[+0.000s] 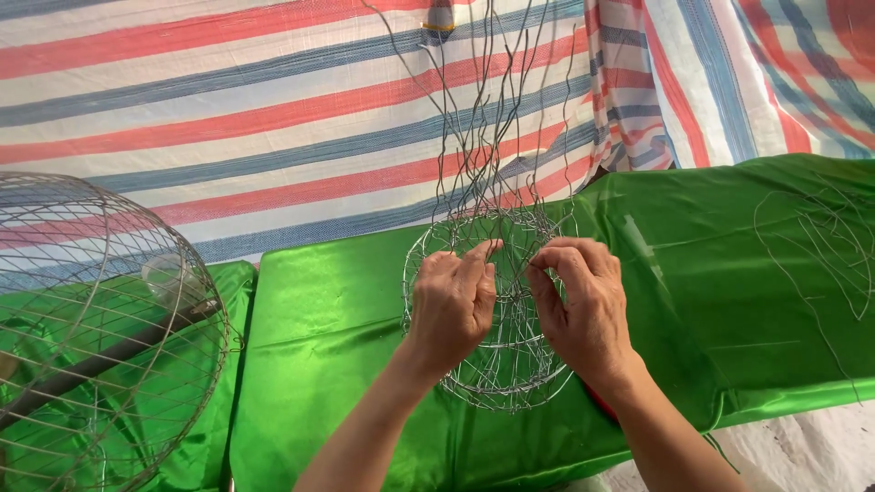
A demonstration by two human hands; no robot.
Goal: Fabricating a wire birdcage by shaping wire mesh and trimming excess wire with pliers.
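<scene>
In the head view, the small wire basket frame stands on edge above the green tabletop, and much of it is hidden behind the two hands. The left hand covers the left part of the frame, and its fingers are pressed together and pinch a thin wire near the top ring. The right hand covers the right part, and its fingers are curled and pinch a wire just beside the left fingers. Long loose wires rise from the frame and are cut off at the upper edge of the picture. They are hard to follow against the striped tarpaulin behind the frame. Left of the frame, well apart from it, a large round wire cage is cut off by the left and lower edges. Some dark thing inside it cannot be made out. Right of the frame, thin bent wire pieces lie on the green cloth and are hard to see. Bare green cloth lies on both sides of the frame.
</scene>
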